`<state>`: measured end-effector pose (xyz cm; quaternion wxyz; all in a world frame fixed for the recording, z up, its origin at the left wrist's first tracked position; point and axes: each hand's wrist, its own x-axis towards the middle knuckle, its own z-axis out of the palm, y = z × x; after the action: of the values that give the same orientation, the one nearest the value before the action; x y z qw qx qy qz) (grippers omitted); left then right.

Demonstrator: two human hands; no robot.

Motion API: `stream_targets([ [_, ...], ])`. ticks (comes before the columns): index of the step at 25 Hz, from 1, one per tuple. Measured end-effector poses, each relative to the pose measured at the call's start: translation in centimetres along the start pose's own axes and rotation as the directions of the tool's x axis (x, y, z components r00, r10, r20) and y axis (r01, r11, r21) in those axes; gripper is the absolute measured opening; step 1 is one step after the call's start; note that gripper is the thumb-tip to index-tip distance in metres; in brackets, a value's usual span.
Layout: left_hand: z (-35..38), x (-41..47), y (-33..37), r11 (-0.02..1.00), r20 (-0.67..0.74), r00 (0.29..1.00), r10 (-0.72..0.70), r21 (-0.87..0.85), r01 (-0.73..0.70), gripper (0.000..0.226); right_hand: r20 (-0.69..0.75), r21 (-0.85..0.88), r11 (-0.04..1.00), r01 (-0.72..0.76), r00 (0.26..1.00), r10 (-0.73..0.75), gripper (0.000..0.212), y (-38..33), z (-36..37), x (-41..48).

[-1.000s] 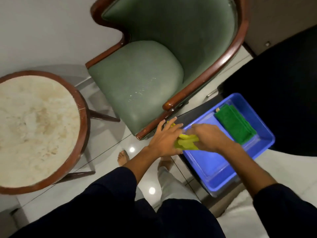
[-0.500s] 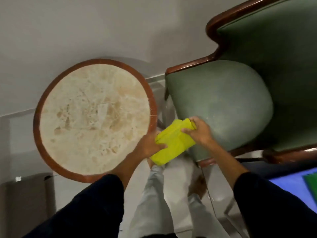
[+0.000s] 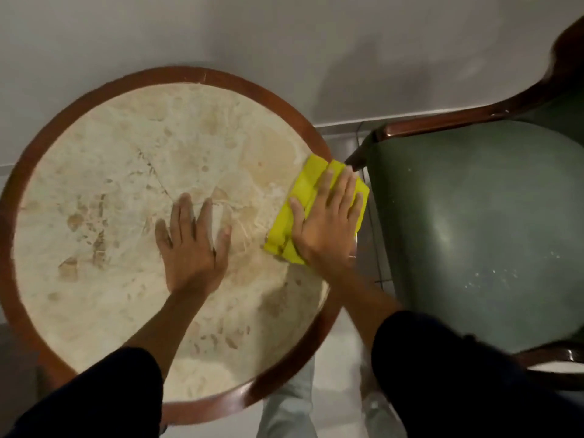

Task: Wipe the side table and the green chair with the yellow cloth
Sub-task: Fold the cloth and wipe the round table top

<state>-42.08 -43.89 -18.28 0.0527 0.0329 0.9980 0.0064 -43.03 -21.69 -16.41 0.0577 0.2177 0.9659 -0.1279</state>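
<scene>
— Biggest first: how handles the side table (image 3: 94, 147)?

— Looks heavy and rigid. Round, pale mottled stone top inside a reddish-brown wooden rim; hard, smooth, probably a little slick under a damp rag. No need to lift; bracing enough. Left hand (image 3: 192, 245) laid flat near the middle of the top, fingers spread, gripping nothing, likely steadying.

— And the green chair (image 3: 474, 216)?

— Just beside the table on the right, close to its rim. Padded seat, dull green, leather-like, with pale specks scattered toward the near right. Firm wooden arm curving round the back. Cushion probably yielding under pressure, so lighter, longer strokes there. Not yet touched by the rag.

— Now the yellow cloth (image 3: 303, 197)?

— Bright yellow, folded into a thick oblong pad, layered edges showing along the left side. Soft, light, limp; likely to bunch or unfold if dragged by one corner. Best held under a flat palm. Lying at the right edge of the tabletop, far side overhanging the rim toward the chair.

— Right hand (image 3: 325, 222)?

— Pressed palm-down on the pad, fingers spread and extended, pinning rather than pinching. Good hold for sweeping.

— Progress?

— By judgement, only starting: pad at the rim, most of the stone ahead, chair after.
</scene>
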Motion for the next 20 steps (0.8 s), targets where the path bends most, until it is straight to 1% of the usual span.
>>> stream_targets([
  [2, 0.6, 0.0, -0.2, 0.999, -0.105, 0.994, 0.027, 0.021, -0.025, 0.056, 0.011, -0.011, 0.994, 0.105, 0.994, -0.105, 0.077, -2.6, -0.2, 5.6],
  [3, 0.5, 0.0, -0.1, 1.000, -0.144, 0.989, 0.024, -0.001, -0.024, 0.053, 0.015, -0.009, 0.994, 0.113, 0.993, -0.113, 0.075, -4.3, -0.2, 7.5],
  [4, 0.5, 0.0, -0.1, 0.999, -0.171, 0.985, 0.011, -0.030, -0.017, 0.051, 0.020, -0.014, 0.991, 0.130, 0.991, -0.129, 0.074, -5.8, -0.1, 8.5],
  [5, 0.3, 0.1, -0.1, 0.998, -0.183, 0.983, -0.009, -0.059, -0.001, 0.049, 0.030, -0.020, 0.982, 0.188, 0.982, -0.188, 0.073, -6.7, 0.1, 8.3],
  [6, 0.2, 0.1, -0.1, 0.997, -0.187, 0.982, -0.023, -0.078, 0.009, 0.047, 0.034, -0.036, 0.955, 0.294, 0.955, -0.293, 0.072, -6.8, 0.4, 6.6],
  [7, 0.1, 0.0, 0.0, 0.996, -0.188, 0.982, -0.028, -0.086, 0.012, 0.047, 0.062, -0.035, 0.900, 0.434, 0.900, -0.432, 0.071, -6.1, 0.8, 3.5],
  [8, 0.0, -0.1, 0.1, 0.996, -0.190, 0.981, -0.033, -0.089, 0.016, 0.047, 0.107, -0.029, 0.826, 0.563, 0.823, -0.558, 0.070, -4.5, 1.1, -0.6],
  [9, 0.0, -0.1, 0.1, 0.996, -0.195, 0.980, -0.031, -0.083, 0.015, 0.047, 0.160, -0.001, 0.752, 0.660, 0.742, -0.651, 0.069, -2.1, 1.2, -4.9],
  [10, 0.1, -0.1, 0.1, 0.997, -0.198, 0.980, -0.024, -0.073, 0.010, 0.047, 0.204, 0.026, 0.686, 0.727, 0.668, -0.715, 0.070, 0.6, 0.7, -8.0],
  [11, 0.0, 0.0, 0.1, 0.998, -0.193, 0.981, -0.017, -0.067, 0.004, 0.047, 0.234, 0.023, 0.632, 0.775, 0.611, -0.757, 0.070, 3.7, 0.5, -9.1],
  [12, -0.1, 0.1, 0.2, 0.998, -0.178, 0.984, -0.013, -0.069, 0.001, 0.048, 0.252, 0.018, 0.602, 0.798, 0.579, -0.775, 0.070, 6.2, 0.2, -8.3],
  [13, -0.2, 0.0, 0.3, 0.997, -0.157, 0.987, -0.021, -0.082, 0.008, 0.049, 0.261, -0.018, 0.631, 0.775, 0.613, -0.746, 0.070, 7.8, -0.2, -6.6],
  [14, -0.3, 0.1, 0.4, 0.994, -0.135, 0.990, -0.034, -0.105, 0.020, 0.051, 0.255, -0.078, 0.710, 0.700, 0.703, -0.664, 0.070, 8.1, -0.6, -4.6],
  [15, -0.5, 0.1, 0.6, 0.991, -0.112, 0.993, -0.044, -0.130, 0.029, 0.052, 0.213, -0.126, 0.803, 0.583, 0.806, -0.552, 0.072, 7.4, -1.1, -2.3],
  [16, -0.7, -0.1, 1.0, 0.988, -0.100, 0.993, -0.056, -0.152, 0.040, 0.052, 0.185, -0.121, 0.859, 0.498, 0.861, -0.473, 0.074, 6.0, -1.6, -0.5],
  [17, -1.1, -0.1, 1.3, 0.980, -0.106, 0.991, -0.076, -0.190, 0.055, 0.050, 0.202, -0.080, 0.843, 0.531, 0.837, -0.508, 0.075, 4.1, -1.9, 0.5],
  [18, -1.8, 0.1, 1.8, 0.964, -0.127, 0.986, -0.108, -0.257, 0.073, 0.047, 0.238, -0.038, 0.750, 0.661, 0.735, -0.635, 0.076, 2.5, -1.9, 0.7],
  [19, -2.7, 0.6, 2.2, 0.935, -0.140, 0.979, -0.145, -0.344, 0.090, 0.046, 0.263, 0.027, 0.621, 0.783, 0.594, -0.760, 0.076, 1.6, -1.8, 0.2],
  [20, -3.8, 1.2, 2.7, 0.901, -0.136, 0.978, -0.160, -0.424, 0.088, 0.048, 0.243, 0.088, 0.541, 0.836, 0.509, -0.826, 0.075, 1.6, -2.2, -0.7],
])
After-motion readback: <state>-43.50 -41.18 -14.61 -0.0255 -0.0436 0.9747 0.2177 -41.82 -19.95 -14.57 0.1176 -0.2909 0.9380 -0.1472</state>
